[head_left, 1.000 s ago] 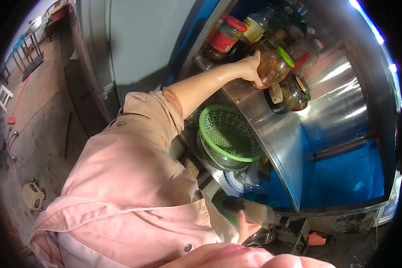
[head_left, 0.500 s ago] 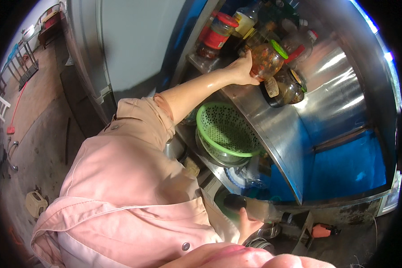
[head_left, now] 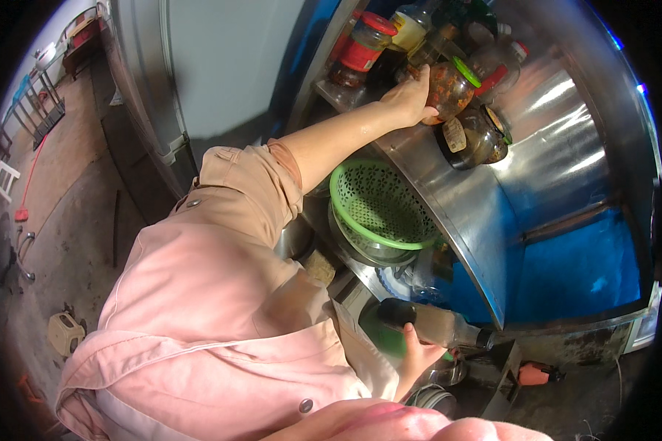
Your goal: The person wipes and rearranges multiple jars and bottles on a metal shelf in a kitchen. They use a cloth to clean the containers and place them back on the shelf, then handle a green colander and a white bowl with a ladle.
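Observation:
My left hand [head_left: 409, 101] reaches up to the metal shelf and is closed round a glass jar with a green lid [head_left: 449, 92] and reddish contents. Just below that jar stands a dark glass jar [head_left: 474, 138] with a pale label. Low in front of me, my right hand [head_left: 422, 354] grips a bottle [head_left: 440, 325] that lies nearly sideways, with tan contents and a dark neck end pointing right. Part of that hand is hidden behind my shoulder and sleeve.
A red-lidded jar [head_left: 363, 50] and several bottles crowd the shelf [head_left: 460, 202]. On the lower level sits a green perforated basket [head_left: 379, 198] in a metal bowl. An orange-red object [head_left: 537, 373] lies at lower right. A grey door [head_left: 232, 66] stands at left.
The bottle in my right hand has risen slightly and moved right, and is less blurred now. My left hand keeps its hold on the green-lidded jar. The whole view has shifted a little.

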Action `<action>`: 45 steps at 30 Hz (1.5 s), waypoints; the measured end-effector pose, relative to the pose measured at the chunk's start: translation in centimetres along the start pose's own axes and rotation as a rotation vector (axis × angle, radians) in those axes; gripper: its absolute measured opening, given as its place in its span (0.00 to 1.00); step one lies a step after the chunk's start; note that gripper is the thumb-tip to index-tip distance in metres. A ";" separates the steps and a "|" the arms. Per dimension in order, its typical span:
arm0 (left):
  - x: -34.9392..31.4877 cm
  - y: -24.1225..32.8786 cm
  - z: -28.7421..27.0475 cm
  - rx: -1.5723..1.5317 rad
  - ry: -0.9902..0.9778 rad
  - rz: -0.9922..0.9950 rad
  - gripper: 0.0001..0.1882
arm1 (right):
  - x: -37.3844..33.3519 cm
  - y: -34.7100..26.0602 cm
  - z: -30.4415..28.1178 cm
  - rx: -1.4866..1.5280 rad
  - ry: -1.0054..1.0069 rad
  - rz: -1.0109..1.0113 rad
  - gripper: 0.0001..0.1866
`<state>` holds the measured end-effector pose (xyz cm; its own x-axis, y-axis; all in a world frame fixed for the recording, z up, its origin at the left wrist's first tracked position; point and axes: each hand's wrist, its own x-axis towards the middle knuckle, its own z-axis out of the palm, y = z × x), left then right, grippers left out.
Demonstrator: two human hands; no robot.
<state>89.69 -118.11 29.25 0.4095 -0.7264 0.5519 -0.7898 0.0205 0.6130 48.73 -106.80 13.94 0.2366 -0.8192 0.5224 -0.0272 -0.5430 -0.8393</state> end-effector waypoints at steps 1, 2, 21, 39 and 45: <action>-0.1 0.2 -0.2 -0.014 0.000 0.000 0.49 | 0.5 -0.1 0.0 -0.003 -0.013 -0.029 0.38; -0.5 0.3 -0.4 0.048 0.007 -0.002 0.48 | 0.9 -0.2 0.1 -0.012 -0.022 -0.045 0.38; -7.9 -8.4 -3.5 0.039 0.684 0.719 0.05 | 19.6 -10.9 9.1 0.109 -0.116 -0.371 0.32; -7.5 -9.1 -4.3 0.025 0.675 0.715 0.04 | 30.0 -10.0 31.1 -0.446 -0.108 -0.497 0.30; -6.8 -9.1 -3.6 0.076 0.690 0.735 0.05 | 28.9 -7.7 29.1 -0.402 -0.159 -0.439 0.35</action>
<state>95.72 -110.85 21.96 -0.0349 0.0055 0.9994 -0.9697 0.2418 -0.0352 84.06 -120.88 31.11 0.4500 -0.4827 0.7513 -0.2509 -0.8758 -0.4123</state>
